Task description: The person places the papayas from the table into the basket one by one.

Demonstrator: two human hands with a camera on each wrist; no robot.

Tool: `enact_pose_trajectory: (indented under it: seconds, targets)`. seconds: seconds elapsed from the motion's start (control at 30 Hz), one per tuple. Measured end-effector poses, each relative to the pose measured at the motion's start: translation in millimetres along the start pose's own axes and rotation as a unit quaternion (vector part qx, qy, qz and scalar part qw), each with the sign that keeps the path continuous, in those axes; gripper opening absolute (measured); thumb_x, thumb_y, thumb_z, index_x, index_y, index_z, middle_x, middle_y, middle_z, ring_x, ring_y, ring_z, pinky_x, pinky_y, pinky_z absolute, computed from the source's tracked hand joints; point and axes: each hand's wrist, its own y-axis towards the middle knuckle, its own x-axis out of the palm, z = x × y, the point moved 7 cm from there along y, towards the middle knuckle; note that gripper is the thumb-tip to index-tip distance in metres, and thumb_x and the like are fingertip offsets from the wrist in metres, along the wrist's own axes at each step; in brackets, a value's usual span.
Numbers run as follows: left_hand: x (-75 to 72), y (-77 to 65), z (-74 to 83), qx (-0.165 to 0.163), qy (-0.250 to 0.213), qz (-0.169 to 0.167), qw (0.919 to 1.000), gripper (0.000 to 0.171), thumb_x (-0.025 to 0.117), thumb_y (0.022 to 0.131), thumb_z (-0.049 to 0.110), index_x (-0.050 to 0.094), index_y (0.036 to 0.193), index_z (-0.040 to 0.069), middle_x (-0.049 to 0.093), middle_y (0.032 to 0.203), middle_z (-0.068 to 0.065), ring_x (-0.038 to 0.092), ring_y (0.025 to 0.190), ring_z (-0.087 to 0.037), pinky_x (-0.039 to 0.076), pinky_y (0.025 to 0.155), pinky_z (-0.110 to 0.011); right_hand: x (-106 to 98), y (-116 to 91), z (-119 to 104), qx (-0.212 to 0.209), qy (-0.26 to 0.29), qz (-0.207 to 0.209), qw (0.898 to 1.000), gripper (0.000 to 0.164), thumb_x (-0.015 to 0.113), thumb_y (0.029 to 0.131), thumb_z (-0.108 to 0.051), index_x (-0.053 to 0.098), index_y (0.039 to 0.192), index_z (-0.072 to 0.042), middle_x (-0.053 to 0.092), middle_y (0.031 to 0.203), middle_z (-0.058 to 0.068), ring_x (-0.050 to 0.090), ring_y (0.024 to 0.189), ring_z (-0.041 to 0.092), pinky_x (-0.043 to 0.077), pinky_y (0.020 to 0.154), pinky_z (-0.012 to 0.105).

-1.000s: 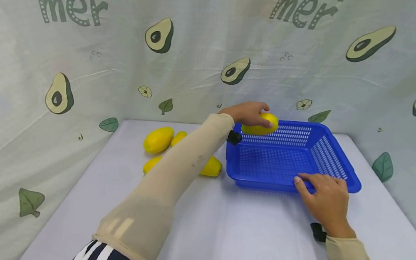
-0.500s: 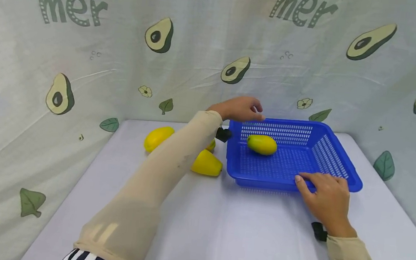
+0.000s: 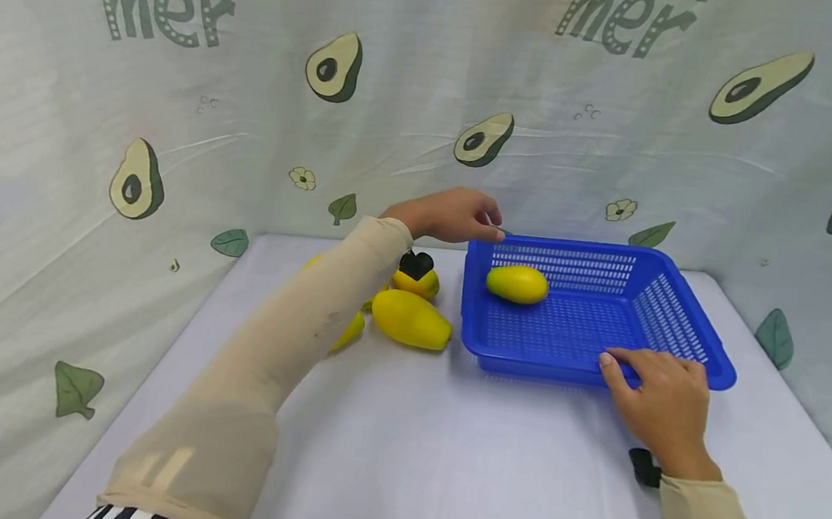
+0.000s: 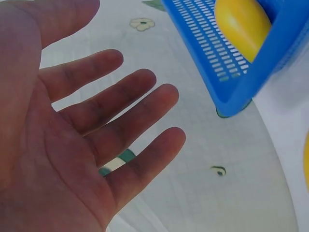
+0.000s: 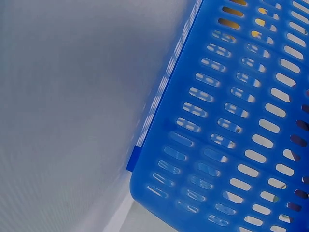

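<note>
Blue plastic basket [image 3: 583, 319] sits on white tabletop [image 3: 397, 458] w/ 1 yellow fruit [image 3: 517, 284] inside, nr L end. L hand [image 3: 454, 215] hangs by back-L corner, fingers spread wide; R hand [image 3: 664, 400] grips front rim [image 3: 541, 367]. Other yellow fruits [image 3: 412, 319] lie L of basket.

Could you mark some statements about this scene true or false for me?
1. The left hand holds nothing. True.
2. The right hand touches the near rim of the blue basket. True.
3. The blue basket holds three fruits. False: one yellow fruit lies inside.
4. The backdrop shows avocado pictures. True.
5. Nothing yellow lies outside the blue basket. False: other yellow fruits lie to its left.
</note>
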Motion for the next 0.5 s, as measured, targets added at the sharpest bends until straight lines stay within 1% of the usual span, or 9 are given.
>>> enact_pose_trajectory:
  seconds: [0.1,0.2,0.33,0.5]
  targets:
    - [0.0,-3.0,-5.6,0.0,-0.004,0.0,1.0,0.044,0.056,0.101,0.043,0.061,0.133,0.013,0.062,0.131,-0.005,0.057,0.117,-0.017,0.049,0.096,-0.03,-1.4,-0.6,2.3,-0.003,0.002,0.006,1.0,0.029,0.069,0.088,-0.03,0.077,0.1,-0.004,0.073,0.094,0.019,0.065,0.092,0.041,0.036,0.085,0.057]
    - [0.2,-6.9,-15.8,-0.008,-0.01,0.003,0.9999,0.044,0.057,0.101,0.043,0.061,0.133,0.012,0.062,0.131,-0.005,0.057,0.118,-0.018,0.049,0.097,-0.032,-1.6,-0.6,3.7,-0.01,0.007,0.014,1.0,0.029,0.07,0.087,-0.03,0.077,0.099,-0.004,0.073,0.092,0.019,0.065,0.09,0.04,0.036,0.083,0.057]
    - [0.8,-13.8,-30.4,-0.02,-0.018,0.003,0.9996,0.044,0.057,0.101,0.043,0.061,0.132,0.012,0.061,0.131,-0.006,0.057,0.118,-0.02,0.05,0.097,-0.034,-1.5,0.3,4.3,-0.016,0.009,0.022,1.0,0.029,0.07,0.086,-0.029,0.077,0.097,-0.004,0.073,0.091,0.019,0.065,0.089,0.04,0.036,0.081,0.056]
    - [-1.5,-24.3,-41.8,-0.025,-0.033,0.014,0.9991,0.044,0.057,0.101,0.042,0.06,0.133,0.012,0.061,0.131,-0.007,0.057,0.118,-0.021,0.05,0.098,-0.037,-0.9,1.9,3.4,-0.024,0.009,0.025,0.999,0.03,0.07,0.086,-0.03,0.076,0.097,-0.004,0.073,0.09,0.019,0.065,0.088,0.041,0.037,0.08,0.056]
